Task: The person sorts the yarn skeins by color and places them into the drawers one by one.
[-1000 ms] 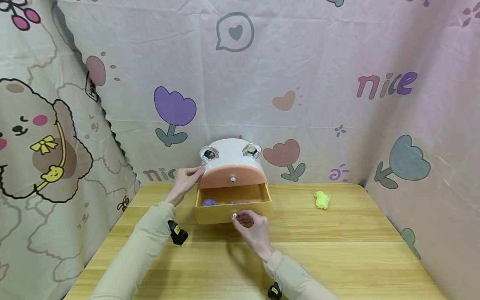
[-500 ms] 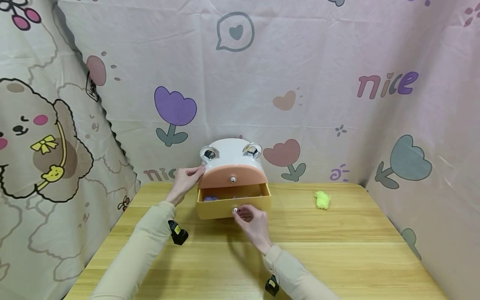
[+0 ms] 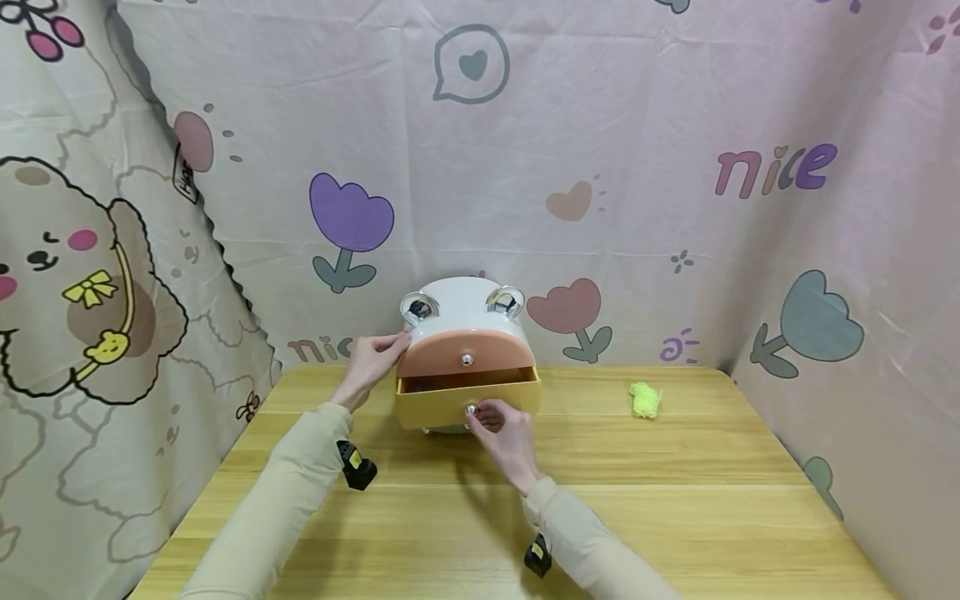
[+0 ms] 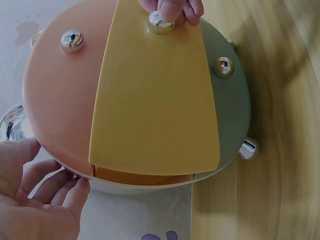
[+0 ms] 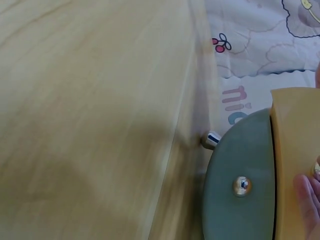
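Observation:
A small frog-shaped drawer cabinet [image 3: 465,304] has a white top, silver eyes and an orange upper drawer [image 3: 442,353]. Its yellow middle drawer [image 3: 431,407] is pulled partway out, with a narrow gap showing above its front. My right hand [image 3: 507,440] pinches the silver knob [image 3: 471,410] of that drawer between thumb and fingers. The fingertips of my left hand [image 3: 369,367] rest against the cabinet's left side, also seen along its rim in the left wrist view. Below the yellow drawer, the green bottom drawer [image 5: 240,165] sits closed.
A neon-green yarn bundle [image 3: 645,400] lies on the wooden table [image 3: 675,483], right of the cabinet. Behind the table hangs a patterned cloth [image 3: 480,167], with more cloth along both sides. Short silver feet [image 4: 248,148] support the cabinet.
My right hand has pushed the yellow drawer inward, so its opening is much narrower and the purple things inside are hardly visible. My left hand stays at the cabinet's side.

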`<state>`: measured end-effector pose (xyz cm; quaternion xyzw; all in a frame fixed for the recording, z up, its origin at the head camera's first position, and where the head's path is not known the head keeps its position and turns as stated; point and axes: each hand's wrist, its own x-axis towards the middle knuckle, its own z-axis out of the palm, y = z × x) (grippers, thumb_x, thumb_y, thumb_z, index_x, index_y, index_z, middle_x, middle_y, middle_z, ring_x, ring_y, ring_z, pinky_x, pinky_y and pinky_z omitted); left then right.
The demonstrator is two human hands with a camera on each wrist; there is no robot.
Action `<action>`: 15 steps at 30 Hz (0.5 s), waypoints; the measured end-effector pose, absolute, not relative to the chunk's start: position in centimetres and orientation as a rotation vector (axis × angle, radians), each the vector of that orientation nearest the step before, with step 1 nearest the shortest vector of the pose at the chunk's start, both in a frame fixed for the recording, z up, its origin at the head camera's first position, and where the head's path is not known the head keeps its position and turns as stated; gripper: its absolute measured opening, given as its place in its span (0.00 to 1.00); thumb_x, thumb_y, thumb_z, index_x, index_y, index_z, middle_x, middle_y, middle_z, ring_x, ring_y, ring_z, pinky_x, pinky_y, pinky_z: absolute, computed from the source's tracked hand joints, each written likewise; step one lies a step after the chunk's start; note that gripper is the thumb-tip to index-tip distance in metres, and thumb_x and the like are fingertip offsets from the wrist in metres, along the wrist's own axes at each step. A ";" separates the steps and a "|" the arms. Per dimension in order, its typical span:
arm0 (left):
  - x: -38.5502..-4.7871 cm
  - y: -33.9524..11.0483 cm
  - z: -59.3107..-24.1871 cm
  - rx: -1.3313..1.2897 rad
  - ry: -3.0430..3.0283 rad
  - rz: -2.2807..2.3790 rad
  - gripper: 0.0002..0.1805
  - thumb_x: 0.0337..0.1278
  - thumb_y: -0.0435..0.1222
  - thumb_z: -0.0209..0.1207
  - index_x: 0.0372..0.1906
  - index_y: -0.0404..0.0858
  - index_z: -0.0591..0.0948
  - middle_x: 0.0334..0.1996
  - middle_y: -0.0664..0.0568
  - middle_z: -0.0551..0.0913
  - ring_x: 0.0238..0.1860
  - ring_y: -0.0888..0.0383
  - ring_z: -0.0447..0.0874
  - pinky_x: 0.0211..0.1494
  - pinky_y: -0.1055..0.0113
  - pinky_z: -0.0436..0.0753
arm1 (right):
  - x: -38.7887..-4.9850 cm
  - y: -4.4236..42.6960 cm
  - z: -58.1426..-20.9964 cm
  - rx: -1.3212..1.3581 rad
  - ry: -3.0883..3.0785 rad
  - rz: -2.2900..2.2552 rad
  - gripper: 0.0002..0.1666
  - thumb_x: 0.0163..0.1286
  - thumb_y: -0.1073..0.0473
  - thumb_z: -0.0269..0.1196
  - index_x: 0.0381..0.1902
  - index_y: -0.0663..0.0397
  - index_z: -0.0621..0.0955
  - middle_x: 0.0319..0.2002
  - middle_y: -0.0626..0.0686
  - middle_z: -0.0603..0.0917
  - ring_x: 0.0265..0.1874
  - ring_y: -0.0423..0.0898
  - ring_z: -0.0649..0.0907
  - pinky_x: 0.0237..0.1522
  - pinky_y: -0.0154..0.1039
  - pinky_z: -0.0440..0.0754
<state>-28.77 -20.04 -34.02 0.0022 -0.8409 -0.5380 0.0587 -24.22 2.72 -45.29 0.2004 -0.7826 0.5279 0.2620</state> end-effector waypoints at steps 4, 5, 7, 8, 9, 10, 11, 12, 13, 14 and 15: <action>-28.8 -20.0 -34.1 0.018 -2.554 -1.620 0.26 0.72 0.47 0.57 0.65 0.34 0.77 0.67 0.38 0.76 0.73 0.42 0.69 0.76 0.49 0.70 | -24.5 2.6 -45.2 0.531 -2.129 1.426 0.07 0.59 0.67 0.72 0.35 0.63 0.86 0.31 0.59 0.91 0.28 0.50 0.90 0.33 0.33 0.88; -28.8 -20.0 -34.1 0.023 -2.553 -1.623 0.26 0.72 0.47 0.57 0.65 0.34 0.77 0.67 0.38 0.76 0.73 0.42 0.69 0.76 0.49 0.69 | -24.6 2.6 -45.2 0.526 -2.132 1.426 0.07 0.59 0.67 0.73 0.35 0.63 0.86 0.31 0.59 0.91 0.28 0.51 0.90 0.33 0.33 0.88; -28.8 -20.1 -34.1 0.026 -2.553 -1.630 0.26 0.72 0.47 0.57 0.65 0.34 0.77 0.67 0.39 0.76 0.74 0.42 0.68 0.76 0.49 0.69 | -24.8 2.5 -45.1 0.516 -2.138 1.424 0.07 0.59 0.67 0.73 0.35 0.63 0.86 0.31 0.59 0.91 0.28 0.50 0.90 0.33 0.32 0.88; -28.8 -20.1 -34.1 0.025 -2.555 -1.631 0.26 0.72 0.46 0.57 0.65 0.34 0.77 0.67 0.39 0.75 0.74 0.42 0.68 0.76 0.49 0.69 | -24.9 2.5 -45.1 0.513 -2.138 1.426 0.07 0.59 0.67 0.73 0.35 0.63 0.86 0.31 0.59 0.91 0.28 0.51 0.90 0.33 0.31 0.88; -28.8 -20.1 -34.1 0.021 -2.556 -1.632 0.26 0.72 0.46 0.56 0.65 0.34 0.77 0.67 0.38 0.75 0.74 0.42 0.68 0.77 0.49 0.68 | -25.0 2.4 -45.1 0.510 -2.139 1.427 0.07 0.58 0.67 0.73 0.35 0.63 0.86 0.31 0.59 0.91 0.28 0.51 0.90 0.33 0.31 0.88; -28.8 -20.1 -34.1 0.020 -2.558 -1.632 0.26 0.72 0.46 0.56 0.65 0.34 0.76 0.68 0.38 0.75 0.74 0.42 0.68 0.77 0.49 0.68 | -25.1 2.4 -45.1 0.506 -2.141 1.426 0.07 0.58 0.67 0.73 0.34 0.63 0.86 0.31 0.58 0.91 0.28 0.50 0.90 0.33 0.31 0.88; -28.8 -20.1 -34.1 0.024 -2.560 -1.635 0.26 0.72 0.46 0.56 0.65 0.34 0.76 0.68 0.39 0.75 0.74 0.42 0.67 0.77 0.49 0.68 | -25.2 2.4 -45.1 0.506 -2.140 1.425 0.07 0.58 0.67 0.73 0.34 0.63 0.86 0.31 0.58 0.91 0.28 0.50 0.90 0.33 0.31 0.88; -28.8 -20.1 -34.0 0.024 -2.562 -1.634 0.26 0.72 0.46 0.56 0.66 0.34 0.76 0.68 0.39 0.74 0.74 0.42 0.67 0.77 0.49 0.68 | -25.3 2.4 -45.1 0.507 -2.137 1.423 0.07 0.59 0.67 0.73 0.34 0.63 0.86 0.31 0.58 0.91 0.28 0.50 0.90 0.33 0.31 0.88; -28.8 -20.1 -34.0 0.023 -2.563 -1.634 0.26 0.72 0.46 0.56 0.66 0.34 0.76 0.68 0.39 0.74 0.74 0.42 0.67 0.77 0.49 0.68 | -25.4 2.4 -45.1 0.510 -2.134 1.419 0.07 0.59 0.67 0.73 0.34 0.63 0.86 0.31 0.58 0.91 0.28 0.50 0.90 0.33 0.31 0.88; -28.8 -20.1 -34.0 0.023 -2.565 -1.633 0.26 0.72 0.46 0.56 0.66 0.34 0.76 0.68 0.39 0.74 0.75 0.42 0.67 0.77 0.49 0.68 | -25.5 2.4 -45.2 0.512 -2.133 1.414 0.07 0.59 0.66 0.73 0.34 0.63 0.86 0.31 0.58 0.91 0.28 0.50 0.90 0.33 0.31 0.88; -28.8 -20.1 -34.0 0.022 -2.566 -1.633 0.26 0.73 0.47 0.56 0.66 0.34 0.76 0.68 0.39 0.74 0.75 0.42 0.67 0.77 0.49 0.68 | -25.6 2.4 -45.2 0.515 -2.131 1.406 0.07 0.59 0.66 0.73 0.34 0.63 0.86 0.30 0.58 0.91 0.28 0.51 0.90 0.33 0.31 0.88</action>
